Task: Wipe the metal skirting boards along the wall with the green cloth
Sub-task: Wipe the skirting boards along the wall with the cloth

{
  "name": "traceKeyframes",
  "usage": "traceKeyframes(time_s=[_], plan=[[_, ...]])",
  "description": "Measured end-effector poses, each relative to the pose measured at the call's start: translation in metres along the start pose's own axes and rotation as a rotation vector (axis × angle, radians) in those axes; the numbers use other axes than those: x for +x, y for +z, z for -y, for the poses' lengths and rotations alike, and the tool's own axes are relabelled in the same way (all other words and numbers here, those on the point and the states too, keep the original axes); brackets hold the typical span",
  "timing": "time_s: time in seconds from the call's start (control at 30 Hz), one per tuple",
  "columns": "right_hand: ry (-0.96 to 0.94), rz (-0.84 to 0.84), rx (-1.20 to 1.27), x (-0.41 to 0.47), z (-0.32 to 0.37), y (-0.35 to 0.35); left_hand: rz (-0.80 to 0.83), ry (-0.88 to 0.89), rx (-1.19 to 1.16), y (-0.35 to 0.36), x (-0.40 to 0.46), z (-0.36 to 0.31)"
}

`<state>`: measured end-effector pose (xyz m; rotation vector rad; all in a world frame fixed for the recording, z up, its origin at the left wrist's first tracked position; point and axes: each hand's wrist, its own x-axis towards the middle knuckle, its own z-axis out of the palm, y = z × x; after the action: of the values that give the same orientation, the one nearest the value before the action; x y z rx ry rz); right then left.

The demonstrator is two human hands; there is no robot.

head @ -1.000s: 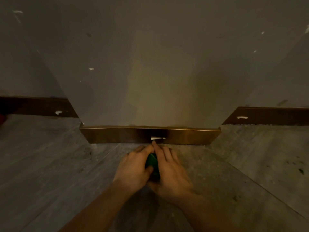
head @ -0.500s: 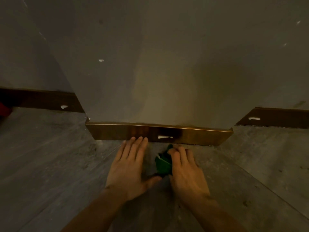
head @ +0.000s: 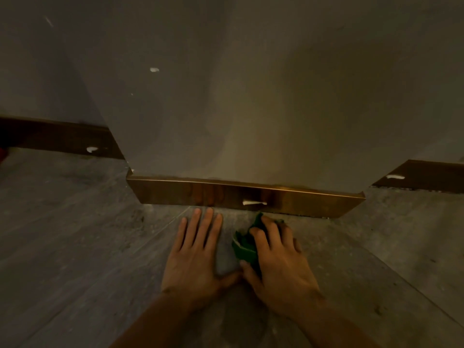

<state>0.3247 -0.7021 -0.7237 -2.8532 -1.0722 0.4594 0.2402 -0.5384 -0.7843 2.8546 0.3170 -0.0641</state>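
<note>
Setting: interior room, dimly lit, unfurnished in view; most likely a building under fit-out or fresh renovation, exact use not determinable.
Evidence:
- Grey plastered wall point(head: 251, 84), projecting as a pier, flecked with white paint or filler specks point(head: 154, 69).
- Bronze-toned metal skirting board point(head: 288, 199) at the pier's foot, glossy, bearing a white smear point(head: 253, 202).
- Darker skirting runs on the recessed walls left point(head: 62, 136) and right point(head: 426, 175), each with a white blotch.
- Grey stone-look tiled floor point(head: 75, 234), dusty, with dark spots and visible joints.
- Red object point(head: 2, 154) at far left edge, unidentifiable.
</note>
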Motion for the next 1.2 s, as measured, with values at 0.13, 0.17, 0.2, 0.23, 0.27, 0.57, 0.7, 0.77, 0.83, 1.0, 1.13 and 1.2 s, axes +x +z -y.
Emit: traceKeyframes(time_s=[0.13, 0.17, 0.2, 0.23, 0.27, 0.57, 0.7, 0.77, 0.83, 1.0, 1.13, 1.2], plan=[[-0.052, 0.069, -0.048, 0.009, 0.001, -0.005, 0.012, -0.007, -0.01, -0.001, 0.0, -0.002], [-0.069, 0.064, -0.033, 0.01, 0.002, -0.008, 0.015, -0.013, -0.006, -0.001, 0.0, -0.002], [-0.091, 0.043, -0.027, 0.01, 0.002, -0.01, 0.013, -0.017, -0.006, -0.003, 0.0, -0.002], [-0.114, 0.009, -0.032, 0.01, 0.004, -0.012, 0.011, -0.017, -0.006, -0.004, 0.0, -0.003], [-0.143, -0.031, -0.049, 0.01, 0.006, -0.015, 0.016, -0.016, -0.006, -0.003, 0.0, -0.003], [-0.505, -0.283, -0.508, 0.046, 0.019, -0.021, 0.015, 0.011, 0.016, 0.003, -0.001, 0.0], [-0.561, -0.319, -0.683, 0.062, 0.009, -0.016, -0.002, 0.001, 0.029, 0.003, -0.001, -0.001], [-0.572, -0.333, -0.738, 0.064, 0.003, -0.016, -0.014, 0.006, 0.034, 0.004, -0.001, 0.0], [-0.556, -0.346, -0.768, 0.063, -0.004, -0.016, -0.018, 0.014, 0.035, 0.004, -0.001, 0.0], [-0.498, -0.354, -0.77, 0.052, -0.03, -0.02, -0.013, -0.004, 0.016, 0.001, -0.001, 0.0], [-0.406, -0.285, -0.815, 0.038, -0.054, -0.024, -0.023, -0.007, -0.005, 0.0, -0.001, -0.001], [-0.367, -0.271, -0.835, 0.033, -0.066, -0.026, -0.017, -0.007, -0.017, -0.002, -0.001, -0.001]])
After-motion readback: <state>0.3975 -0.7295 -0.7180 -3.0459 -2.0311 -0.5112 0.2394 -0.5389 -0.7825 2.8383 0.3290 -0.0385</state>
